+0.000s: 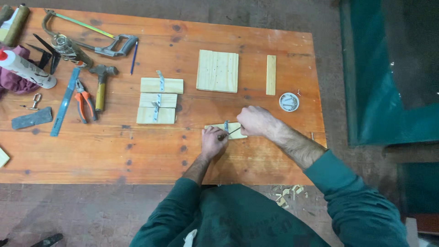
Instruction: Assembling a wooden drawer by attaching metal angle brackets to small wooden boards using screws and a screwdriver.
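Just right of the frame's centre, a small pale wood block [228,130] lies flat on the orange-brown workbench [137,151], with a small metal bracket [226,125] standing on its top face. The left hand [213,142] rests at the block's lower left corner, fingers curled tightly together around a thin dark tool [231,133] whose shaft slants up to the right across the wood; its tip is too small to make out. The right hand [254,120] covers the block's right end, fingers folded down against it and pressing on the wood; whether it pinches anything beneath cannot be told. Both forearms come out of dark green sleeves at the bottom of the frame. Left of centre lie three similar wood blocks [157,101] stacked edge to edge, each bearing a metal bracket. Above the hands sits a square pine board [217,71], with a narrow wood strip [271,74] upright in the frame to its right, and a small round tin [289,102] of metal bits below that strip. In the upper left are a hacksaw [91,36], a hammer [101,84], orange-handled pliers [85,103], a blue pencil [133,57], a steel ruler [65,101] and a white tube [25,68].
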